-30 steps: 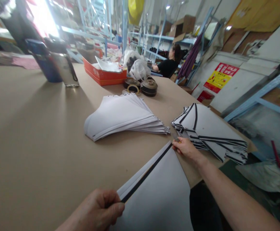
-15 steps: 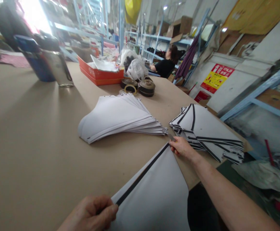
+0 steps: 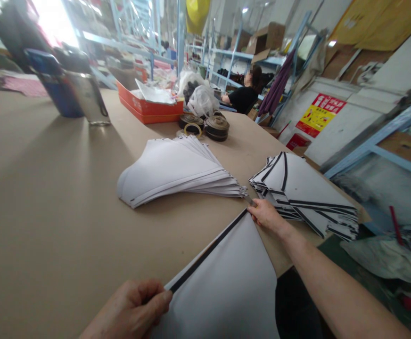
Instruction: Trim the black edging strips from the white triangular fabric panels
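A white sheet piece (image 3: 226,278) with a black strip (image 3: 205,254) along its edge stretches between my two hands. My left hand (image 3: 138,301), at the bottom, pinches the near end of the strip and the sheet's edge. At the far corner, my right hand (image 3: 264,214) is closed on the sheet and strip. A small flat greyish thing (image 3: 250,200) juts out past its fingertips; its kind is unclear. Just beyond lies a fanned stack of plain white pieces (image 3: 177,169). To the right sits a stack of white pieces with black strips (image 3: 308,188).
Two dark rolls of strip (image 3: 217,127) and a yellow ring (image 3: 193,129) lie near an orange tray (image 3: 149,110). A blue cup (image 3: 59,89) and a clear bottle (image 3: 90,99) stand at the back left of the brown table (image 3: 67,226). A person (image 3: 244,96) sits farther off.
My left hand has risen slightly, with the near end of the strip and sheet. The strip now lies closer to the sheet's edge. My right hand has barely moved.
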`<state>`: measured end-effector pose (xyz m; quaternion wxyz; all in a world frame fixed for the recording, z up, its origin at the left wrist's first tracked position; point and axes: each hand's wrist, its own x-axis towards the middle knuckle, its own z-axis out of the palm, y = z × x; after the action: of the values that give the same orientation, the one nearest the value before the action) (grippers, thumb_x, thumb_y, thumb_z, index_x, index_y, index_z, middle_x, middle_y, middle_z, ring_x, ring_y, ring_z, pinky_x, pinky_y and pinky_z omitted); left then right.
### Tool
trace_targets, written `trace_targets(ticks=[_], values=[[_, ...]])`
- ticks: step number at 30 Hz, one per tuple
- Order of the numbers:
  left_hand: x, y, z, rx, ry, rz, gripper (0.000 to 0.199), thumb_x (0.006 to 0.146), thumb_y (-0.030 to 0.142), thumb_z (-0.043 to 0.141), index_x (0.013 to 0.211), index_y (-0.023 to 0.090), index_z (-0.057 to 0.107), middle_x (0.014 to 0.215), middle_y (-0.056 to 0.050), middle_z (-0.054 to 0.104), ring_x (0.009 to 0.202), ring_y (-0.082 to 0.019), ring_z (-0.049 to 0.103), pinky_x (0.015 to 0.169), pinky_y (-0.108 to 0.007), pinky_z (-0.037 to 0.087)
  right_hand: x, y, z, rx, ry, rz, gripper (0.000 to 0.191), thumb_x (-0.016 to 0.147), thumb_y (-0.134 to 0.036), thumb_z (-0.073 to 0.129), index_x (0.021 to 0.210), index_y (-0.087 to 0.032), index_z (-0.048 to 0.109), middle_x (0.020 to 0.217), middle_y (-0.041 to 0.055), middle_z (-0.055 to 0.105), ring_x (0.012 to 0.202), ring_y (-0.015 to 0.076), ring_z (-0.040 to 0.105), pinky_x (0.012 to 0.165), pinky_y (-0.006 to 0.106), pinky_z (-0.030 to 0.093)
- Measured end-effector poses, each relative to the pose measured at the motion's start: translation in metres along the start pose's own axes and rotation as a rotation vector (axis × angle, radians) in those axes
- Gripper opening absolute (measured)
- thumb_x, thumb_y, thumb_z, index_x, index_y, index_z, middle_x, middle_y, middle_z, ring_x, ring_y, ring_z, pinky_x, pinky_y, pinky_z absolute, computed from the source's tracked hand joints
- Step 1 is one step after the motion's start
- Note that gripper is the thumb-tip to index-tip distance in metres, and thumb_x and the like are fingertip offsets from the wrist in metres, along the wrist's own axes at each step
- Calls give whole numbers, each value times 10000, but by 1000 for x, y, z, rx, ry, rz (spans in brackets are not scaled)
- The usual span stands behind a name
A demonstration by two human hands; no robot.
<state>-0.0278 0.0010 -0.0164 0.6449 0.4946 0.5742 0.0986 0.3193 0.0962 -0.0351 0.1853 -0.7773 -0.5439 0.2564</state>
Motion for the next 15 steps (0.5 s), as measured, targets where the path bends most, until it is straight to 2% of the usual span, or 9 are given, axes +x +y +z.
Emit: trace_targets(ticks=[2,5,9,13,15], values=[[-2,3,0,33,-8,-10,409,587,591,523,541,187,480,498,58,321,485,-104,314,459,-217,227,0,0,0,-57,36,-36,46,791,-211,567,794,-168,584,497,-21,541,436,108,488,449,221,330],[-3,4,0,26,23,-4,395,585,580,529,523,193,473,490,52,335,490,-108,328,449,-211,246,-1,0,0,-137,89,-88,148,776,-208,585,917,-169,608,634,16,612,585,146,554,541,238,354],[-8,4,-1,28,19,-13,393,563,578,539,513,192,489,489,47,344,502,-112,333,455,-213,261,-3,1,0,-212,104,-144,75,788,-207,569,832,-183,624,776,54,658,756,179,581,638,246,361],[-23,7,-8,85,23,-52,401,545,579,528,517,180,514,501,42,359,499,-103,317,468,-219,248,-4,4,-1,-225,52,-175,107,808,-261,556,778,-177,616,782,46,664,756,171,583,654,240,363],[-30,2,-14,89,22,-71,418,555,590,528,528,173,528,503,42,370,489,-97,312,462,-214,241,-4,6,-1,-219,21,-182,149,795,-318,577,778,-174,613,780,35,664,728,163,581,630,234,361]])
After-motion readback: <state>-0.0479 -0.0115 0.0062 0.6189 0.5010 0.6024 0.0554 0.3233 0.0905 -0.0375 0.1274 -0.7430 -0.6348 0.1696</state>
